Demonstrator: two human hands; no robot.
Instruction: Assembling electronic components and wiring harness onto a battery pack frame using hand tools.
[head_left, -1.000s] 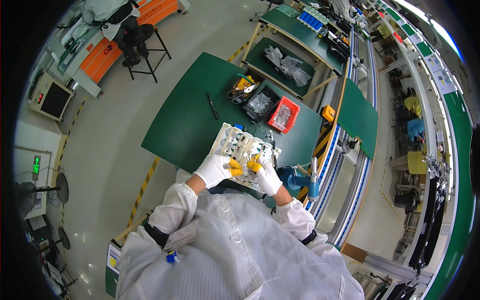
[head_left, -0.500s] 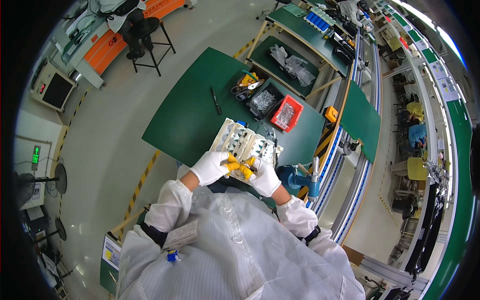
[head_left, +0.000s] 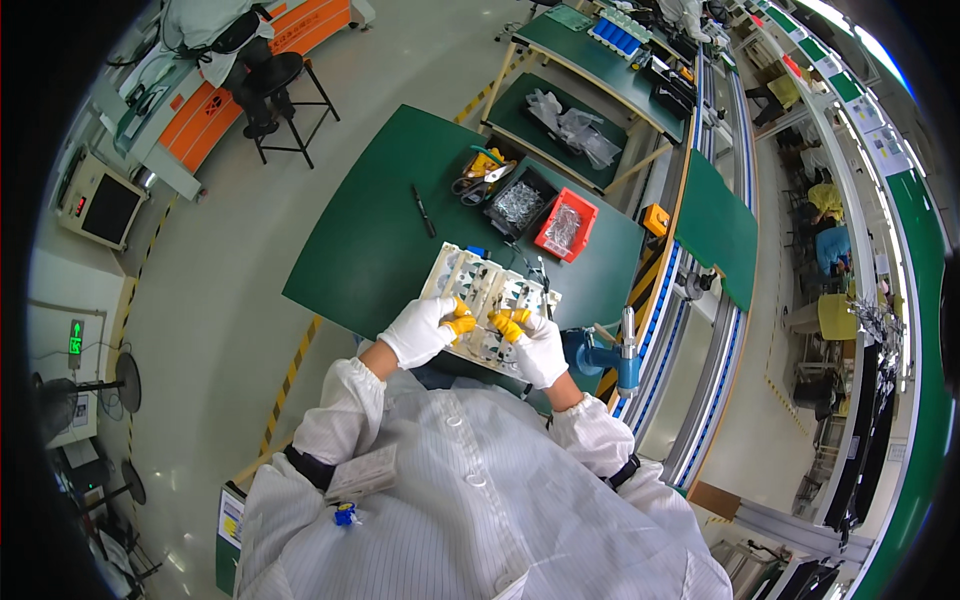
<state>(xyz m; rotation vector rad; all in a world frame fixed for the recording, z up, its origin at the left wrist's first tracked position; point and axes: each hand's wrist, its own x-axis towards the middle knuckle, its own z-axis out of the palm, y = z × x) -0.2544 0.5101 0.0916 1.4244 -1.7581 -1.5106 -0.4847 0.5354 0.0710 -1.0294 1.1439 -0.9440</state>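
Note:
A cream tray with compartments holding small dark parts lies tilted at the near edge of the green table. Both hands wear white gloves with yellow fingertips and hover over its near half. My left hand is at the tray's left side, fingers curled, with a gap between thumb and forefinger and nothing visible in it. Above the right half, my right hand has its fingertips pinched together. Whatever is in that pinch is too small to make out. The two hands are apart.
Beyond the tray stand a black bin and a red bin of small metal pieces, beside scissors. A black pen lies left on the green table. A blue tool sits near my right forearm, beside the conveyor rails.
My hands have separated; before, their fingertips met over the tray. The left moved slightly left, the right slightly right. The view has shifted a little.

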